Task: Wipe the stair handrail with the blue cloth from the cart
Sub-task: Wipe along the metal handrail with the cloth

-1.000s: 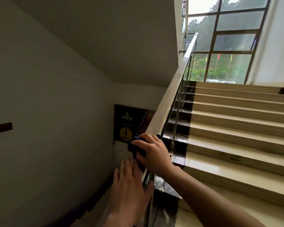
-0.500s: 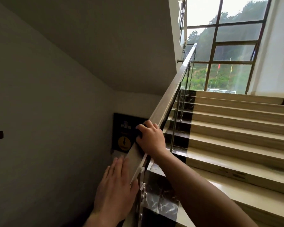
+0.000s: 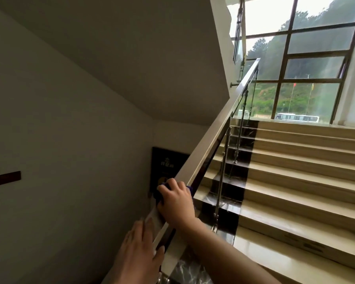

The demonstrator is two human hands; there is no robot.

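The right hand (image 3: pixel 175 203) has its fingers curled over the soft dark blue cloth (image 3: pixel 159 194) and presses it down on the long shiny metal handrail (image 3: pixel 213 136). Only small bits of the cloth peep out, by the fingertips and at the side of the hand nearer the steps. The cloth sits low on the handrail, and most of the rail runs up above it.

The left hand (image 3: pixel 140 257) is a little lower down the handrail. Its fingers are straight and it holds nothing. It looks like it rests on the rail, but that part is blurry, so I am not sure.

The cloth is probably light, soft and floppy. It could bunch up or slip out, so it is best held under the palm with the fingers wrapped over it. The handrail looks hard, smooth and slippery, and it is fixed, so it can take a good push.

Beside the handrail on the right are pale stone steps (image 3: pixel 295 181). Past its top end is a big window (image 3: pixel 312 64). On its left a dark square sign (image 3: pixel 164 162) hangs on the wall
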